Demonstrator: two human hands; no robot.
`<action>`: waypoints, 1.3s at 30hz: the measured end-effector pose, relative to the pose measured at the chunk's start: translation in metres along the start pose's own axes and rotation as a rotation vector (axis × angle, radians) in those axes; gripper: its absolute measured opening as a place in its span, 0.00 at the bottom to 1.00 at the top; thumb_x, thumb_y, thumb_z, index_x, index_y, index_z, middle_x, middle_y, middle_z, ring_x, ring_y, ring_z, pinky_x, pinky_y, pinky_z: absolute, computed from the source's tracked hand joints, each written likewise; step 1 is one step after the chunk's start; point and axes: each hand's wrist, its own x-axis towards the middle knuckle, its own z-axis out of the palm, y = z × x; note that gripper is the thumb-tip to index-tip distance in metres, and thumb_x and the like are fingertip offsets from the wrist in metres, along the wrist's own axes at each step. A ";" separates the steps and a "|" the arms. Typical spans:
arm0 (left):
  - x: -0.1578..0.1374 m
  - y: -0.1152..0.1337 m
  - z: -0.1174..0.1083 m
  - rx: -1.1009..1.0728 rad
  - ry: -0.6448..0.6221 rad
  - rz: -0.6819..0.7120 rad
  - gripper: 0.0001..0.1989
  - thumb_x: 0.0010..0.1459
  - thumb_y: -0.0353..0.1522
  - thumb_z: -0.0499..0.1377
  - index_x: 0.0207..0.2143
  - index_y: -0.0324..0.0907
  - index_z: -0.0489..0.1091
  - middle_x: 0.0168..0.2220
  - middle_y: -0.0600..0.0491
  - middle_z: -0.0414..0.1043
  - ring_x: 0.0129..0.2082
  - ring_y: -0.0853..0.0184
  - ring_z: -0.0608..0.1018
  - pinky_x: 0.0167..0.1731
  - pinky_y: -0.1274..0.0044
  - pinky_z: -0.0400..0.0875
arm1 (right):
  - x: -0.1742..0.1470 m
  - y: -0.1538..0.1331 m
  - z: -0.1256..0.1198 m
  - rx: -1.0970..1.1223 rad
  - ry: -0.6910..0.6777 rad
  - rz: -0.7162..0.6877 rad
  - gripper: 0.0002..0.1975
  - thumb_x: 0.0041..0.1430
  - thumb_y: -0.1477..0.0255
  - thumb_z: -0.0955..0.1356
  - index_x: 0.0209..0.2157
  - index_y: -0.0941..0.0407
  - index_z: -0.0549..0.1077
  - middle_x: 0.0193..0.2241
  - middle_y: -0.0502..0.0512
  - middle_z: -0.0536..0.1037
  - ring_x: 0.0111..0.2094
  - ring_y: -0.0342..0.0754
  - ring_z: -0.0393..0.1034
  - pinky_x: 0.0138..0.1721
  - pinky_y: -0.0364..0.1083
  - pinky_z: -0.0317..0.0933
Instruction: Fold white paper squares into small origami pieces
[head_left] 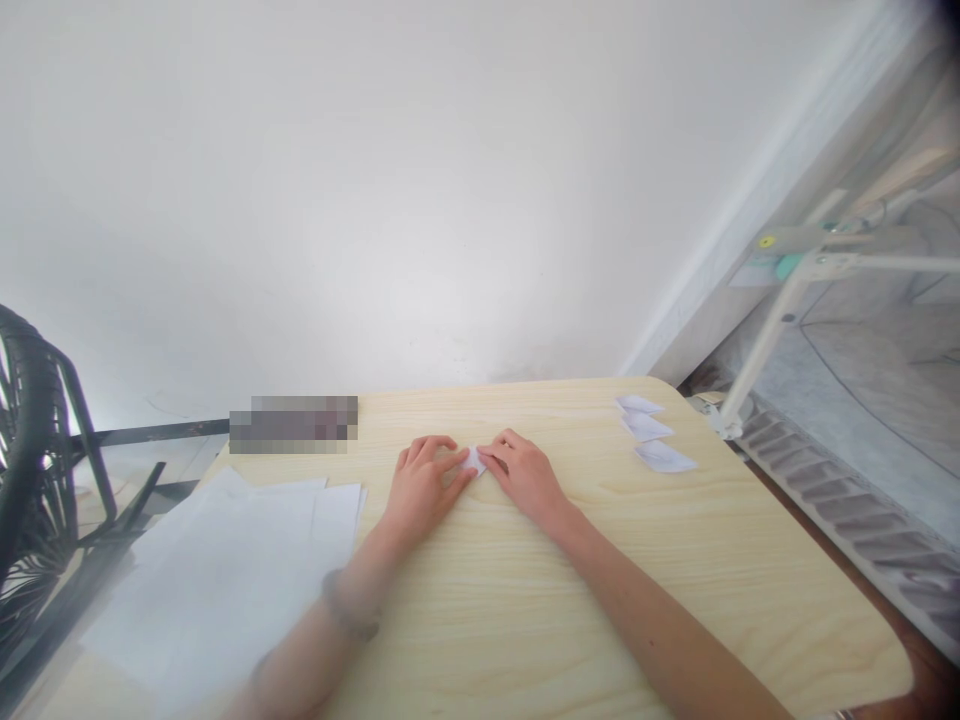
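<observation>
A small piece of folded white paper [473, 461] lies on the table between my two hands, mostly covered by fingertips. My left hand [424, 482] holds its left side between thumb and forefinger, the other fingers curled. From the right, my right hand [520, 474] pinches the paper's edge with thumb and fingertips. Three folded papers shaped like little boats stand in a column on the right: a far one [638, 404], a middle one [646, 428] and a near one [665, 458].
Loose white sheets [232, 570] overlap at the table's left. A blurred-out dark object [292, 425] sits at the back left corner. The light wooden table [600, 610] meets a white wall. A black woven chair [34, 450] stands left, a white metal frame [780, 320] right.
</observation>
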 end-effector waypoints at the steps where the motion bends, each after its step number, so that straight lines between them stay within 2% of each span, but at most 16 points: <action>1: 0.000 0.001 0.000 0.005 0.006 -0.017 0.12 0.55 0.39 0.51 0.40 0.50 0.68 0.41 0.53 0.65 0.44 0.62 0.64 0.42 0.68 0.58 | 0.000 0.000 0.000 -0.011 -0.005 0.003 0.12 0.58 0.69 0.58 0.36 0.53 0.72 0.32 0.52 0.69 0.34 0.42 0.64 0.37 0.42 0.56; 7: 0.001 0.002 0.002 -0.006 0.016 -0.080 0.14 0.53 0.41 0.52 0.40 0.48 0.67 0.40 0.52 0.65 0.42 0.62 0.64 0.41 0.69 0.58 | 0.000 0.002 -0.004 0.020 -0.042 -0.010 0.12 0.56 0.66 0.60 0.39 0.53 0.71 0.34 0.52 0.69 0.35 0.42 0.64 0.38 0.43 0.57; 10: 0.000 0.003 0.002 -0.003 0.035 -0.100 0.13 0.52 0.41 0.52 0.36 0.45 0.67 0.37 0.52 0.66 0.41 0.62 0.64 0.40 0.70 0.58 | -0.001 0.002 -0.006 0.028 -0.058 -0.021 0.13 0.54 0.65 0.62 0.40 0.53 0.70 0.34 0.53 0.68 0.36 0.43 0.63 0.39 0.43 0.57; 15: 0.000 0.004 0.001 0.036 0.024 -0.077 0.12 0.53 0.42 0.51 0.31 0.44 0.67 0.33 0.52 0.66 0.38 0.63 0.65 0.38 0.71 0.58 | 0.000 0.001 -0.006 0.013 -0.059 -0.019 0.12 0.54 0.65 0.62 0.38 0.54 0.70 0.34 0.53 0.67 0.36 0.43 0.63 0.39 0.43 0.57; 22: 0.000 0.008 -0.001 0.078 0.017 -0.051 0.10 0.55 0.39 0.50 0.33 0.46 0.67 0.35 0.53 0.66 0.37 0.65 0.66 0.38 0.72 0.58 | 0.000 0.002 -0.007 0.038 -0.063 -0.015 0.12 0.55 0.66 0.61 0.39 0.54 0.70 0.34 0.53 0.68 0.36 0.43 0.63 0.40 0.43 0.57; 28: 0.000 0.010 0.002 0.102 0.013 -0.052 0.12 0.55 0.39 0.50 0.28 0.44 0.68 0.33 0.52 0.66 0.35 0.65 0.66 0.37 0.72 0.59 | 0.000 0.001 -0.009 0.015 -0.090 -0.019 0.12 0.54 0.66 0.62 0.40 0.54 0.69 0.35 0.54 0.67 0.37 0.43 0.63 0.40 0.44 0.56; 32: -0.001 0.010 0.003 0.077 0.019 -0.060 0.11 0.55 0.39 0.50 0.35 0.47 0.68 0.34 0.52 0.66 0.36 0.64 0.66 0.39 0.71 0.59 | 0.000 0.000 -0.008 0.007 -0.082 0.003 0.13 0.54 0.66 0.61 0.40 0.55 0.68 0.36 0.54 0.67 0.38 0.44 0.63 0.41 0.44 0.56; 35: -0.002 0.008 0.003 0.036 0.054 -0.076 0.15 0.53 0.39 0.52 0.43 0.47 0.65 0.40 0.50 0.64 0.41 0.62 0.65 0.41 0.70 0.60 | -0.002 -0.001 -0.006 -0.014 -0.058 0.016 0.15 0.54 0.65 0.61 0.43 0.55 0.66 0.38 0.55 0.66 0.39 0.45 0.62 0.41 0.45 0.57; 39: -0.001 0.002 0.005 -0.055 0.047 -0.037 0.16 0.53 0.38 0.52 0.44 0.45 0.65 0.44 0.50 0.63 0.44 0.62 0.63 0.44 0.69 0.60 | -0.003 -0.001 -0.005 -0.020 -0.039 0.019 0.15 0.54 0.66 0.61 0.43 0.54 0.66 0.38 0.55 0.66 0.39 0.45 0.62 0.41 0.45 0.56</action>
